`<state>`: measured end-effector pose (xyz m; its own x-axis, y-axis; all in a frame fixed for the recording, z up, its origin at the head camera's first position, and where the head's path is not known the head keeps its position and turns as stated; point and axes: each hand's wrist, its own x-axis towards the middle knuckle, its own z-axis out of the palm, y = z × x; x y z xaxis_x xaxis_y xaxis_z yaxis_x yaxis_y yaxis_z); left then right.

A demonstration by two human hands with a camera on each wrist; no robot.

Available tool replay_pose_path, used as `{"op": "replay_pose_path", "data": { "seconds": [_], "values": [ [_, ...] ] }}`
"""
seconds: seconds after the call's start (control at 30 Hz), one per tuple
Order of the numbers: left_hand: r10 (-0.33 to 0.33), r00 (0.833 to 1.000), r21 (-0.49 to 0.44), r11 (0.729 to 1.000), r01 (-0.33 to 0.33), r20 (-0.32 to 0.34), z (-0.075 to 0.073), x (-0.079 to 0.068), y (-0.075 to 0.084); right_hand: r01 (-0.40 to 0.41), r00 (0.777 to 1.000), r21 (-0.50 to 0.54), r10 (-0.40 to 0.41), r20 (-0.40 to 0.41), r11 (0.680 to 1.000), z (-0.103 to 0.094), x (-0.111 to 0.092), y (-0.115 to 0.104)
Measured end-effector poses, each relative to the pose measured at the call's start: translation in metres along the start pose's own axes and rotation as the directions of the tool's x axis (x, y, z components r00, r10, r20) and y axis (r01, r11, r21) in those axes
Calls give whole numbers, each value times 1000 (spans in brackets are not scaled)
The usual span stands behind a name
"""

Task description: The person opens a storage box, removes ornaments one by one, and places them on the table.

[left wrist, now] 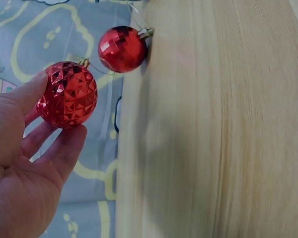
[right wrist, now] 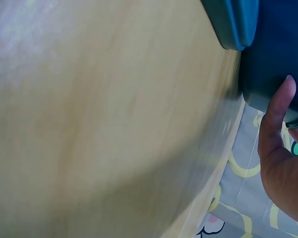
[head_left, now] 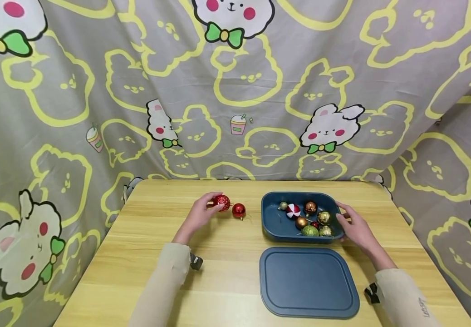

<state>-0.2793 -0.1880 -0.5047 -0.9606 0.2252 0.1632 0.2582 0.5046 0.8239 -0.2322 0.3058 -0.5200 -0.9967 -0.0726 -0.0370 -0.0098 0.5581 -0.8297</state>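
Observation:
My left hand (head_left: 199,213) pinches a red faceted Christmas ball (left wrist: 68,94) between thumb and fingertips, at the left of the table. Just right of it lies a second, shiny red ball (head_left: 238,210) with a gold cap and a thread loop. My right hand (head_left: 355,228) grips the right end of a dark blue rectangular box (head_left: 266,227), thumb along its outer wall (right wrist: 268,96) and fingers at the rim. Inside the box sit several ornaments: a red-and-white striped ball (head_left: 293,210), a green glitter ball (head_left: 310,231), plus gold and copper ones.
A flat blue lid (head_left: 309,282) lies in front of the box, close to its near wall. All stand on a wooden table (head_left: 219,290). A grey curtain with cartoon prints (head_left: 235,150) hangs right behind the table and along both sides.

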Motion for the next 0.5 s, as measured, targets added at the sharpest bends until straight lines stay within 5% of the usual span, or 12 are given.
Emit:
{"op": "replay_pose_path", "data": {
  "seconds": [0.5],
  "values": [
    [-71, 997, 64, 996, 69, 32, 3, 0, -10, 1, 1000, 1, -1, 2, 1000, 0, 0, 2]
  ]
}}
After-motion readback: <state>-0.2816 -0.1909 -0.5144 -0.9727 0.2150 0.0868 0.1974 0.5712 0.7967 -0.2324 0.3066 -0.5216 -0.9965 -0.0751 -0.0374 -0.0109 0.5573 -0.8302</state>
